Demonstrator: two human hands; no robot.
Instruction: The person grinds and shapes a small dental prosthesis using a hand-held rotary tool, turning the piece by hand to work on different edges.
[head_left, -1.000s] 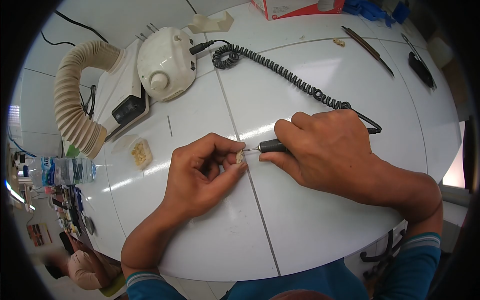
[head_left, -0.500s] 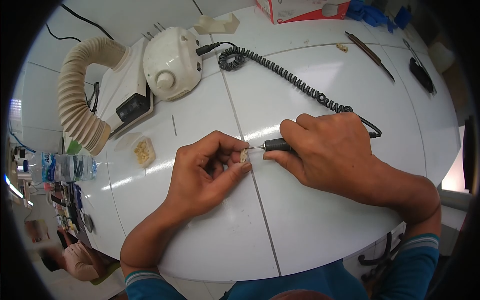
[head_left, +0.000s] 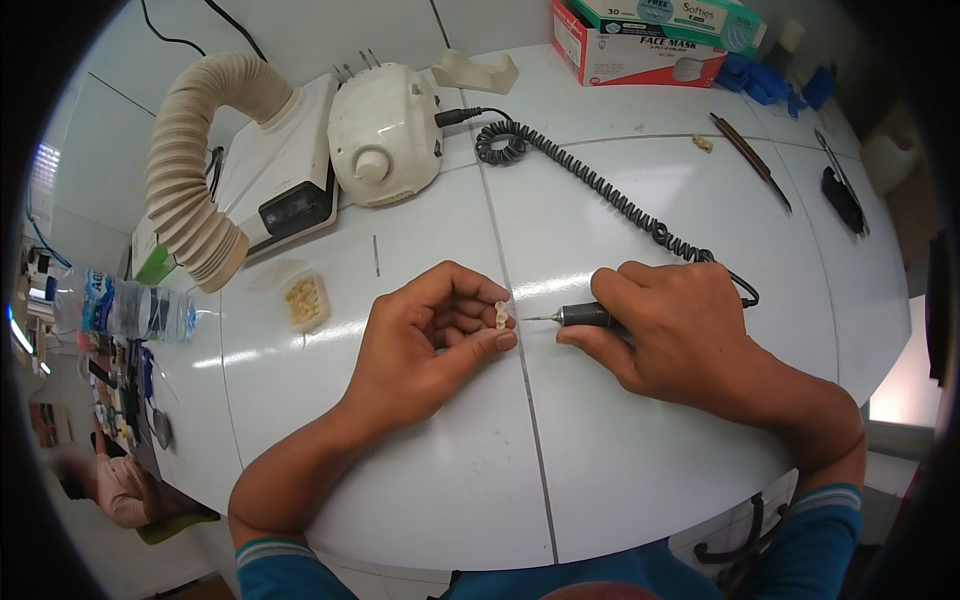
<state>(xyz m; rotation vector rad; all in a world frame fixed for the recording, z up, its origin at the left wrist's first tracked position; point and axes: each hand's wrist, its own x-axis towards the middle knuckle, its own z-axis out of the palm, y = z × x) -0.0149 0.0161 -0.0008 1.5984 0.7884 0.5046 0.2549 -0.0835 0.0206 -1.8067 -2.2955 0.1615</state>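
Between the fingertips of my left hand (head_left: pixel 430 325) is a small cream dental bridge (head_left: pixel 502 314), a short row of tooth shapes held upright. My right hand (head_left: pixel 675 325) is wrapped around a black rotary handpiece (head_left: pixel 585 315). Its thin metal bur (head_left: pixel 540 318) points left at the dental bridge, with a small gap between them. A coiled black cord (head_left: pixel 610 195) links the handpiece to a white control unit (head_left: pixel 385 140) at the back left.
Left of my hands stands a small box of tooth pieces (head_left: pixel 305 302). Behind it is a ribbed suction hose (head_left: pixel 180 170). A thin rod (head_left: pixel 376 256), a brown carving tool (head_left: pixel 750 160) and mask boxes (head_left: pixel 650 45) lie farther back. A water bottle (head_left: pixel 130 308) is at far left.
The bur has drawn back to the right from the dental bridge. My left fingers have shifted, and the bridge now shows more fully. The camera view has tilted slightly.
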